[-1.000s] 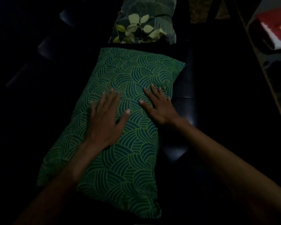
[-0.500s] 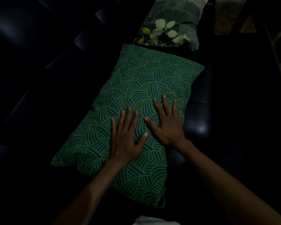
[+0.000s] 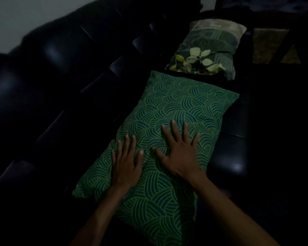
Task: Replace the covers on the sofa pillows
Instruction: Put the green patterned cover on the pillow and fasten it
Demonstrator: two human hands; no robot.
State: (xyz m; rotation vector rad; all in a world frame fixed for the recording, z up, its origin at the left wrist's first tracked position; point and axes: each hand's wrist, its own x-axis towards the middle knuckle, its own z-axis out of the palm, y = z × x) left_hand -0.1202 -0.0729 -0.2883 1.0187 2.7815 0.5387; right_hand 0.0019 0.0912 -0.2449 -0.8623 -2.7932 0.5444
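Note:
A green pillow (image 3: 176,107) in a cover with a curved-line pattern lies flat on the seat of a dark sofa (image 3: 60,71). Both my hands press on it, palms down, fingers straight and spread. My left hand (image 3: 126,164) rests on the pillow's left middle. Close beside it, my right hand (image 3: 180,151) lies slightly farther up the pillow. Beyond the green pillow sits a second pillow (image 3: 206,52) in a dark cover with pale leaves.
The sofa's padded backrest (image 3: 89,43) runs along the left, with a pale wall (image 3: 25,16) behind it. The seat's front edge (image 3: 233,157) is at the right. A patch of patterned floor or rug (image 3: 268,45) shows at the top right. The room is dim.
The view has tilted up and to the left, showing more backrest and wall. Both hands stay flat on the green pillow, sliding a little nearer its lower half.

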